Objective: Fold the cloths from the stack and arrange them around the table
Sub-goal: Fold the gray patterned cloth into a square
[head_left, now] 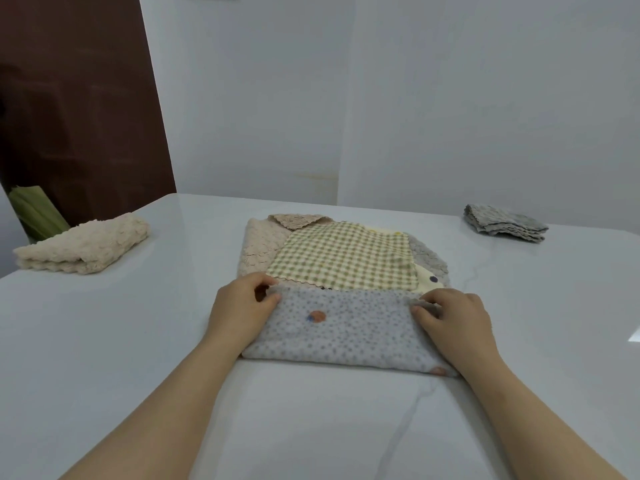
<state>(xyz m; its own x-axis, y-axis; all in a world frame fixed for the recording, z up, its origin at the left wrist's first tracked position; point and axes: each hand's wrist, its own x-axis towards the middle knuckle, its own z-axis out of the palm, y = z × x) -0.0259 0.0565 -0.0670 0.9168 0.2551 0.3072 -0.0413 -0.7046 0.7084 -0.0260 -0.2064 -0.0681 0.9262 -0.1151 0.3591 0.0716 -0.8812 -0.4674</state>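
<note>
On the table (104, 341), left hand (239, 306) and right hand (453, 317) pinch the unlabelled grey dotted cloth (343, 330).

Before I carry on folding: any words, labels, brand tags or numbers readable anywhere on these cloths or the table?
None: no readable text shows in this view.
The grey dotted cloth held by the left hand and the right hand carries only small orange patches, not lettering.
The checked cloth shows pattern only.
The folded cream cloth and the folded grey cloth show no tags.
The table is unmarked.
</note>
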